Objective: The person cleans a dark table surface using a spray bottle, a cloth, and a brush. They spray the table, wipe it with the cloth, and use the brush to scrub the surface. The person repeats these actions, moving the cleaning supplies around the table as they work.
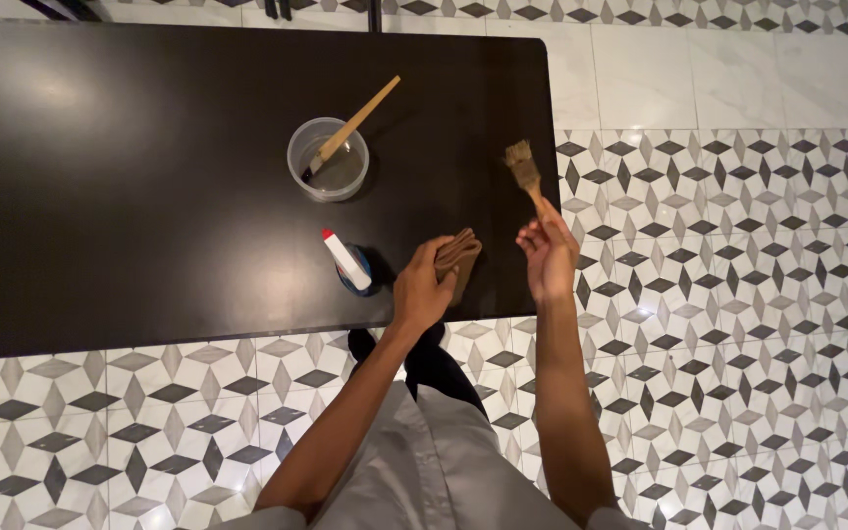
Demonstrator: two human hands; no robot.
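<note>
A long black bench (149,196) with a dull sheen stands on a floor (738,294) tiled in white, grey and black diamond shapes; beyond its far edge the tiles turn to plain pale marble. From where I stand, the person's left hand (422,290) is closed around a folded brown cloth (458,257) just above the bench's near edge. The right hand (547,257) is lifted past the bench's right end, its fingers pinched on the handle of a small paintbrush (524,175) whose worn bristles point away from the body. Near the middle of the bench sits a clear plastic cup (329,162) with a second wooden-handled brush (355,126) leaning in it. A white bottle with a red cap (346,260) lies just left of the cloth.
</note>
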